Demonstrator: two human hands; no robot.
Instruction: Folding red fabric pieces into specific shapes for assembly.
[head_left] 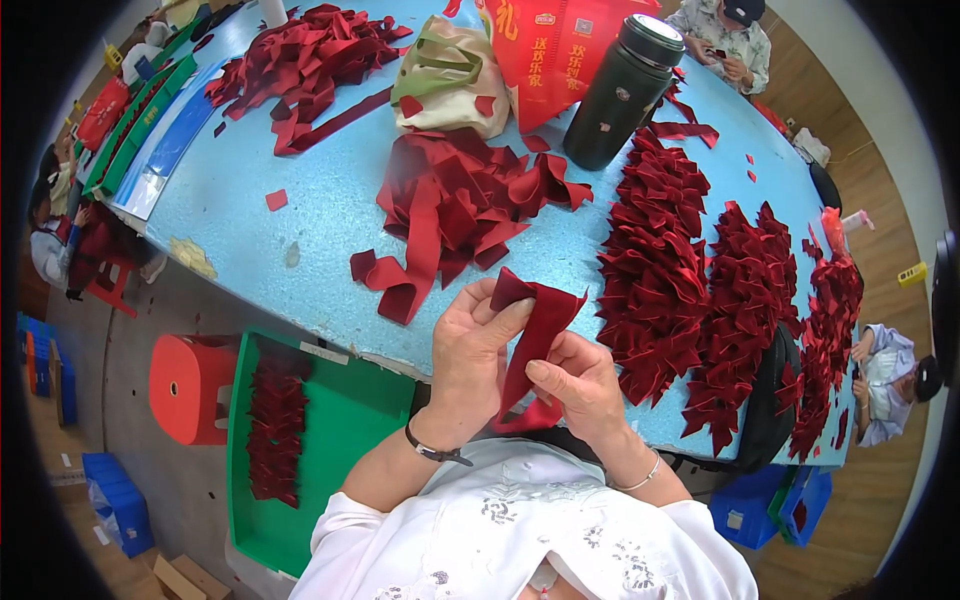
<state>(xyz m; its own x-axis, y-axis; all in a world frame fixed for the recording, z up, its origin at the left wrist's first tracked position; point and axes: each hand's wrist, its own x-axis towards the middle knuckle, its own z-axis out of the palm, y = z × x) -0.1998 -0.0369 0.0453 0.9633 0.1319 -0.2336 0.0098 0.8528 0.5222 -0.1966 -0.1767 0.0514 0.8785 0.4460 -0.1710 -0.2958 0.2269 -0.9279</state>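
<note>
A dark red velvet-like ribbon (pixel 541 325) is folded over between my two hands, just off the table's near edge. My left hand (pixel 468 350) pinches its upper part between thumb and fingers. Lower down, my right hand (pixel 578 388) grips the same ribbon with the thumb pressed on it. A loose end hangs below the hands, partly hidden by them. Ahead lies a loose pile of red ribbon (pixel 455 200). To the right, long stacks of folded red ribbon bows (pixel 652 280) run away from me, with another stack (pixel 745 310) beside them.
A dark green flask (pixel 622 95), a red bag (pixel 540 55) and a cloth bag (pixel 452 80) stand on the blue table (pixel 310 240). Another ribbon heap (pixel 310 60) lies far left. A green crate (pixel 350 480) holding bows and a red stool (pixel 190 388) are at left. People sit around.
</note>
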